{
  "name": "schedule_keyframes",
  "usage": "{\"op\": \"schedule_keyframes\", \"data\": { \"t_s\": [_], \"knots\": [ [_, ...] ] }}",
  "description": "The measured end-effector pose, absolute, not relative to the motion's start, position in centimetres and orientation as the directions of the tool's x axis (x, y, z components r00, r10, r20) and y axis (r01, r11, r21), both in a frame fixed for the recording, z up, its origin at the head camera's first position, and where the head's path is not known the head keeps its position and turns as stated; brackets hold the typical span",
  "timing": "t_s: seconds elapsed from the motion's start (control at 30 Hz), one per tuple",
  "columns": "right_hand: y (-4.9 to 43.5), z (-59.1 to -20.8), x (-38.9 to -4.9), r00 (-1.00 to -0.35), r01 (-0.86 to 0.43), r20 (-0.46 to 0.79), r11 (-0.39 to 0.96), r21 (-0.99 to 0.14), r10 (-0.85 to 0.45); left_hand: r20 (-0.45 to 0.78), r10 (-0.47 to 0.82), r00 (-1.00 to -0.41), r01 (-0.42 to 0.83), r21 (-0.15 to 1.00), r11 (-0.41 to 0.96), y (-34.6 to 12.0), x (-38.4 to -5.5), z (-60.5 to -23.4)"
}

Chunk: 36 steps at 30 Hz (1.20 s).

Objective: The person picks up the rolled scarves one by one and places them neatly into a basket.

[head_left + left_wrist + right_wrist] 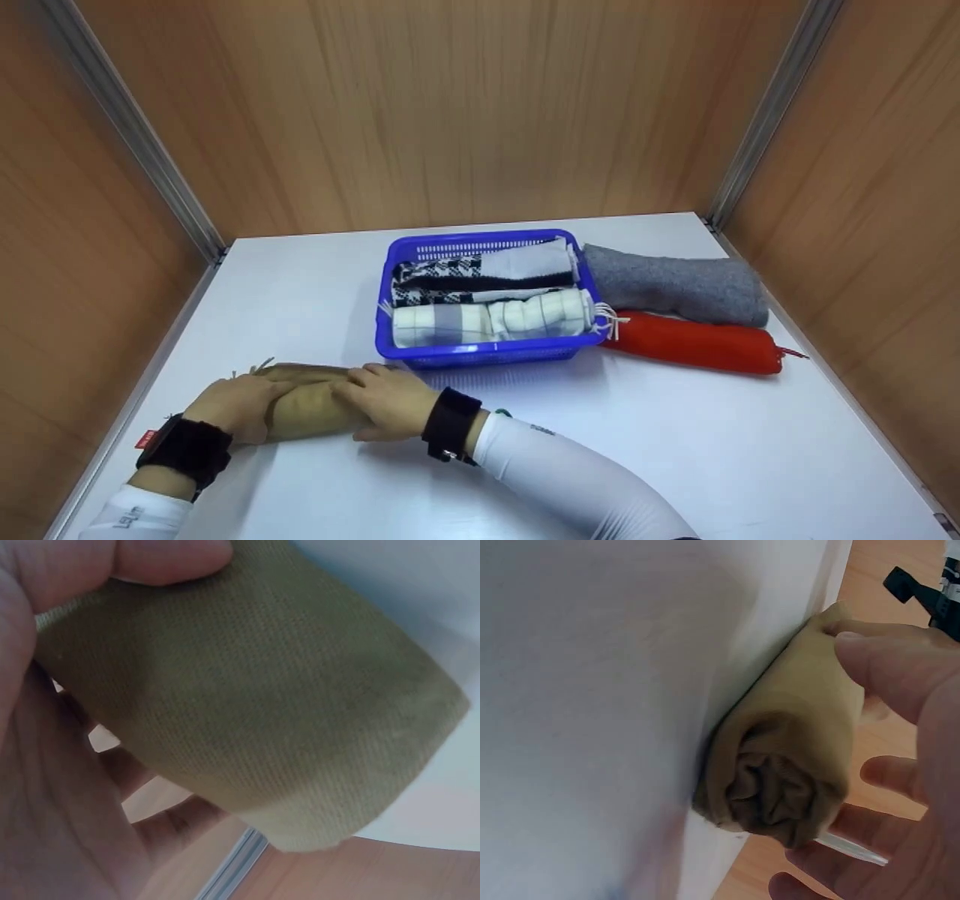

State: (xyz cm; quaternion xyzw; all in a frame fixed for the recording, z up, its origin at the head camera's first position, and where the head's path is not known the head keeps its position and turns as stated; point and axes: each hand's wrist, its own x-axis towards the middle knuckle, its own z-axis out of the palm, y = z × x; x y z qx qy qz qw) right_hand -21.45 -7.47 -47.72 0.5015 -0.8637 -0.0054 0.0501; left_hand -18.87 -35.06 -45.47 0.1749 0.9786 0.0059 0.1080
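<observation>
Left hand (236, 406), right hand (396, 403), curved over tan roll (309, 414)

1. Five rolls of cloth in the head view: a tan roll (307, 412), lower left; a grey roll (675, 291) and a red roll (697, 343), right; a houndstooth roll (487, 268) and a cream checked roll (431, 325), centre.
2. One blue basket (495, 347), centre.
3. Two grips, lower left: left hand (236, 405), right hand (394, 405).
4. Two black wristbands (451, 424), one per wrist.
5. Two white sleeves (577, 469), lower edge.
6. One white tabletop (675, 435).
7. Three wood-grain panels (480, 112): left, top, right.
8. Two metal posts (142, 135), upper left and upper right.
</observation>
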Motion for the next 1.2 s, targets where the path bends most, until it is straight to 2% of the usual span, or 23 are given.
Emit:
{"op": "schedule_keyframes", "data": {
  "t_s": [0.17, 0.6, 0.9, 1.2],
  "knots": [
    [-7.5, -48.3, -21.9, -0.511, -0.857, 0.067, 0.514, 0.029, -0.857, -0.224, 0.345, -0.912, 0.341, 0.054, 0.938, -34.8, -18.8, -45.4],
    [-8.0, -48.9, -21.9, -0.528, -0.848, 0.024, 0.529, 0.045, -0.849, -0.244, 0.354, -0.903, 0.355, 0.046, 0.934, -33.8, -18.6, -45.2],
    [-8.0, -49.3, -21.5, -0.528, -0.848, 0.018, 0.525, -0.073, -0.849, -0.266, 0.349, -0.899, 0.339, 0.083, 0.937, -34.1, -18.5, -45.7],
    [-8.2, -49.7, -21.8, -0.518, -0.851, -0.003, 0.515, -0.103, -0.855, -0.193, 0.366, -0.910, 0.355, 0.092, 0.930, -35.1, -18.3, -46.0]
  ]
}}
